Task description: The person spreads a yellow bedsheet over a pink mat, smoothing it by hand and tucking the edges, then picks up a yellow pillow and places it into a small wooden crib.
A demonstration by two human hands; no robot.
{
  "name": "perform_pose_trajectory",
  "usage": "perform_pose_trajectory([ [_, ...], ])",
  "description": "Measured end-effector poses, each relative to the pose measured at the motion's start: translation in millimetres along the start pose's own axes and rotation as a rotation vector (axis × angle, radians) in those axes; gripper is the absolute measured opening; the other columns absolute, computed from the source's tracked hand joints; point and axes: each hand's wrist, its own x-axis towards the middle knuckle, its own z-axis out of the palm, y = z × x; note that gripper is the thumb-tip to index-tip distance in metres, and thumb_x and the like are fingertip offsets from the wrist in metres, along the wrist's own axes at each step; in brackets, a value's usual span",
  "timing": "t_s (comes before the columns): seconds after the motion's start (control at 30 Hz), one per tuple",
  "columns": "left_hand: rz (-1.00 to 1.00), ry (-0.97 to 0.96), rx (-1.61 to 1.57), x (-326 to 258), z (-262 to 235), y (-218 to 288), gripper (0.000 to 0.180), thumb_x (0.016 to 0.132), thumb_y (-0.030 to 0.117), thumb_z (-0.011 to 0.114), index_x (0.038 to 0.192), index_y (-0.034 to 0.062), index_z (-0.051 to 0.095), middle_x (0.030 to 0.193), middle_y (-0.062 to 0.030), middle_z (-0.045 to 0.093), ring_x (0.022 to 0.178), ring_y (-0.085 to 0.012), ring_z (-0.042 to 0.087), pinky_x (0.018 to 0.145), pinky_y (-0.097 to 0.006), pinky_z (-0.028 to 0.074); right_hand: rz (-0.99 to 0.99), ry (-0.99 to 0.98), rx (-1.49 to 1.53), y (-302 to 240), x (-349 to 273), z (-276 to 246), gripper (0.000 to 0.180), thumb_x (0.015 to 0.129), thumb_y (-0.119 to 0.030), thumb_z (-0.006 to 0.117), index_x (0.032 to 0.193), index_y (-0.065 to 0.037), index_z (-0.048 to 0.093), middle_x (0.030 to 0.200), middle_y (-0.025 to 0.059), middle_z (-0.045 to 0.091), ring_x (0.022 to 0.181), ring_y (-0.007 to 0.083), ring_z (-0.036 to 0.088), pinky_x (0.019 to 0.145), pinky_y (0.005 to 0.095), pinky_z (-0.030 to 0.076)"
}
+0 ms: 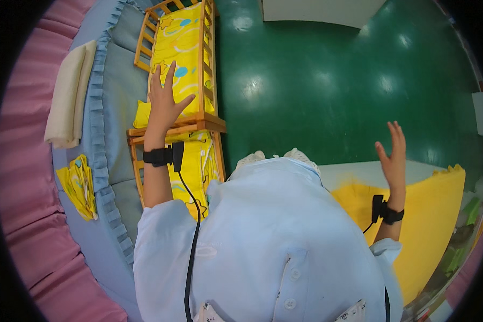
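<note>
Your left hand (pixel 165 107) covers some yellow bedding (pixel 180 43), upper left. Your shirt (pixel 273 225) hides most of your shoes (pixel 302 156), centre. White panel (pixel 322 11) cut by top edge. Green bits (pixel 472 211), right: can't make out.

Bright, shadows soft — scattered white glare spots on the glossy dark-green floor (pixel 306 123). Heavy fisheye bend, black corners; white flat panel (pixel 322 9) bows. Mostly sharp — yellow ruffle-edged cloth (pixel 424 225) blurry upper left.
</note>
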Motion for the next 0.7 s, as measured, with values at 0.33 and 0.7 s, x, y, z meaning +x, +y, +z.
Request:
perform_pose_trajectory([
  [0.33,-0.151,0.024,-0.017,196,60,6,0.074,0.072,0.029,0.070,0.134,0.0207,0.032,0.138,-0.0227,0.019,0.128,-0.0402,0.019,0.102,-0.046,0.024,-0.080,0.093,-0.047,80,277,-24,0.047,0.083,-0.019,0.058,0.127,-0.013,0.043,0.135,0.0099,0.037,0.126,0.0251,0.033,0.098,0.0360,0.033],
  [0.7,-0.132,0.073,-0.008,393,109,26,0.062,0.072,0.025,0.069,0.127,0.0153,0.043,0.130,-0.0262,0.031,0.120,-0.0413,0.030,0.099,-0.045,0.028,-0.110,0.006,0.011,163,495,-45,0.045,0.083,-0.020,0.057,0.125,-0.012,0.044,0.134,0.0099,0.037,0.124,0.0268,0.034,0.100,0.0373,0.030],
])
